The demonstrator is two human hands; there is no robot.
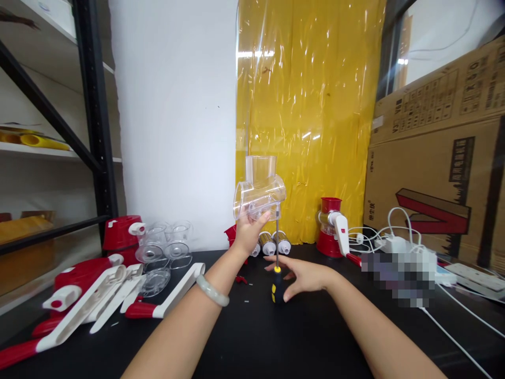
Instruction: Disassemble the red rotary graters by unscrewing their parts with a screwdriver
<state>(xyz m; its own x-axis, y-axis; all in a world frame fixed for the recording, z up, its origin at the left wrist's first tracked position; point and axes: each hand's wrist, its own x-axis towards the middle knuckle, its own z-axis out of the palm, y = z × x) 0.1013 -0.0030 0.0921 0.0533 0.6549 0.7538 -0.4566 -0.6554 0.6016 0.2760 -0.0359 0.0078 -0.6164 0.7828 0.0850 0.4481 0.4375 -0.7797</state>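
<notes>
My left hand [249, 234] is closed around the lower part of a clear plastic housing [260, 192], a tube with a square upright chute, held up above the table. A screwdriver [278, 288] with a black and yellow handle stands upright below it, its tip pointing up at the housing's right underside. Beside the handle is my right hand [305, 276], its fingers spread behind the shaft and its thumb near or touching the handle. The grip is not closed. Whether a screw sits at the tip is too small to tell.
White and red crank handles [173, 295], red bases [122, 234] and clear plastic parts [168, 245] lie on the left. A red grinder with a white crank [330, 226] stands at the back right. White cables and chargers [402, 247] lie beside a cardboard box [434, 158].
</notes>
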